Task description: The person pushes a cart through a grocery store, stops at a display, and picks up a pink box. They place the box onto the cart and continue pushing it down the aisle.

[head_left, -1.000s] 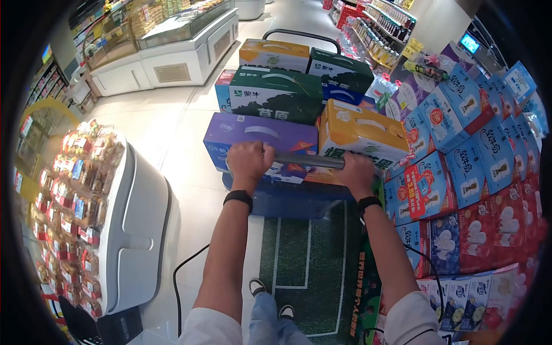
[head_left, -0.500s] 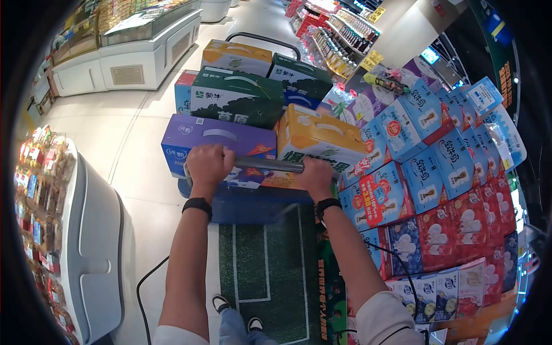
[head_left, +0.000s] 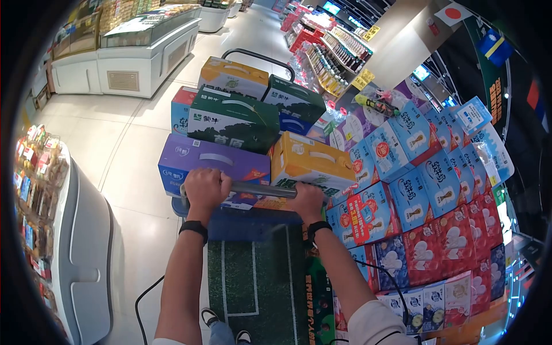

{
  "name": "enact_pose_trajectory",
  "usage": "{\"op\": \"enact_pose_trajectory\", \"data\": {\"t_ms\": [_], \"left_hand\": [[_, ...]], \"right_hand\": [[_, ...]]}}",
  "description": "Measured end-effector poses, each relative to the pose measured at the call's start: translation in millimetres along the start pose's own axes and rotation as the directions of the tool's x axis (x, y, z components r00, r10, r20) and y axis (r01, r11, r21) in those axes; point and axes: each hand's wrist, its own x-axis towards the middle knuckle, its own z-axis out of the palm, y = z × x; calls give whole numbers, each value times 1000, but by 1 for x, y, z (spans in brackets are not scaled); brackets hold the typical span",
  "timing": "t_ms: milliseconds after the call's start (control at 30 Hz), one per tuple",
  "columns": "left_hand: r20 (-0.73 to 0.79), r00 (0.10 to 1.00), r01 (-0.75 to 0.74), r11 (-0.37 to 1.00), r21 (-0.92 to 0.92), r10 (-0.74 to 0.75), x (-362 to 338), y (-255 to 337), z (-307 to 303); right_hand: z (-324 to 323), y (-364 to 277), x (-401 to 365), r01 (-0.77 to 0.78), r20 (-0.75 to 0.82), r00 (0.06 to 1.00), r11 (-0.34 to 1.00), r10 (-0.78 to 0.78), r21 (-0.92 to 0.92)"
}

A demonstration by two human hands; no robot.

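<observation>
Nearest to me: left hand (head_left: 206, 188) and right hand (head_left: 308, 201), both curled around the grey handle (head_left: 264, 190) with no gap I can see; neither holds anything else. The handle's long axis runs crosswise, dipping slightly rightward in my view, left hand near its left end.

Below and just beyond it I note the blue cart bed (head_left: 253, 225). The load lies straight ahead of the hands: purple box (head_left: 213, 150) beyond the left, its length roughly parallel to the handle; front yellow box (head_left: 315, 160) beyond the right.

Key relation: the carton display (head_left: 422, 184) flanks the cart's right side, so the right hand is nearer to it. Whether cart and display touch, I cannot tell.

Farther: large green box (head_left: 233, 121), then rear yellow box (head_left: 233, 79) and rear green box (head_left: 296, 98), and last the dark rail (head_left: 259, 53).
</observation>
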Motion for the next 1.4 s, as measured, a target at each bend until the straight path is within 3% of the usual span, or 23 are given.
{"op": "enact_pose_trajectory", "data": {"t_ms": [333,1400], "left_hand": [[-21,1000,4,999,-38,-5,2,0,2],[-19,1000,11,1000,-23,-11,9,-12,20]], "right_hand": [[2,-2,4,40,-73,997,998,-37,38],[19,4,19,28,-46,999,1000,-28,11]]}}
